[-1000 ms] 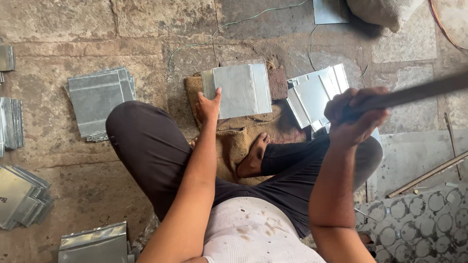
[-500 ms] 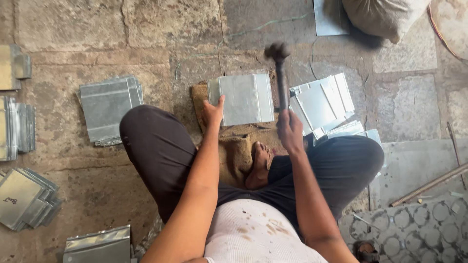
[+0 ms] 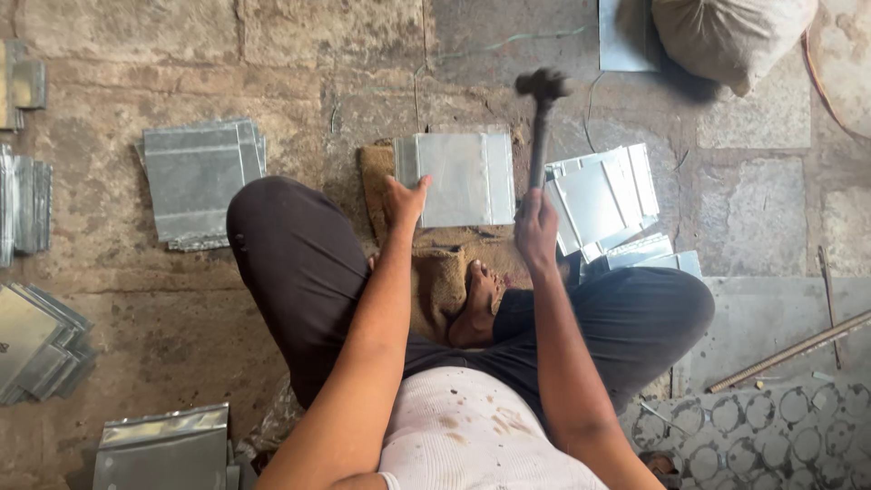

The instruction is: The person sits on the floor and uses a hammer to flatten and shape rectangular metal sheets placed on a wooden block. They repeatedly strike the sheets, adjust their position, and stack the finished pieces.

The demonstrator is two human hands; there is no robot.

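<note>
I sit cross-legged on a stone floor. A square metal sheet (image 3: 461,178) lies in front of me on a brown sackcloth pad (image 3: 441,263). My left hand (image 3: 405,198) presses on the sheet's near left corner, fingers flat. My right hand (image 3: 536,227) grips the handle of a hammer (image 3: 542,118). The hammer's dark head is up beyond the sheet's far right corner, slightly blurred. The handle runs along the sheet's right edge.
A stack of folded metal sheets (image 3: 603,204) lies to my right, another stack (image 3: 198,180) to my left. More piles (image 3: 36,340) line the left edge, one pile (image 3: 163,449) near my left knee. A sack (image 3: 726,36) sits far right, a rod (image 3: 789,349) and a punched sheet (image 3: 780,426) near right.
The hammer has swung down from high on the right to over the sheet's right edge. My left hand has stayed on the sheet.
</note>
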